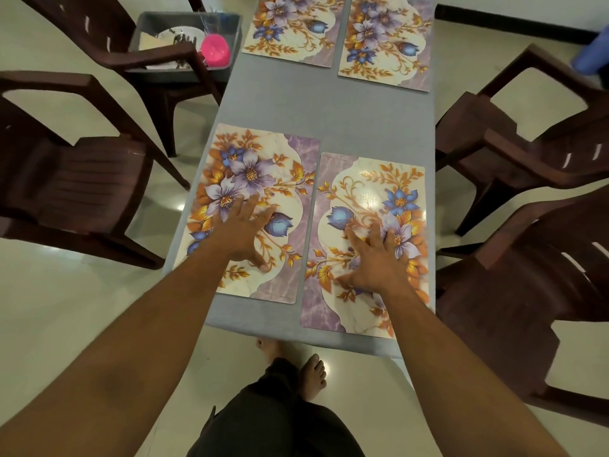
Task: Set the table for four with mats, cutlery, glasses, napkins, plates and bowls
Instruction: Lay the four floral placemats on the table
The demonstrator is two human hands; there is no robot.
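Several floral mats lie on the grey table. My left hand rests flat with spread fingers on the near left mat. Spread the same way, my right hand presses the near right mat, whose near edge reaches the table's front edge. Two more mats sit at the far end, the far left mat and the far right mat. A grey bin on a chair at the far left holds a pink bowl, a white plate and clear glasses.
Dark brown plastic chairs stand on both sides: one at the near left, one under the bin, and two on the right. My bare feet are on the tiled floor below the table's near edge.
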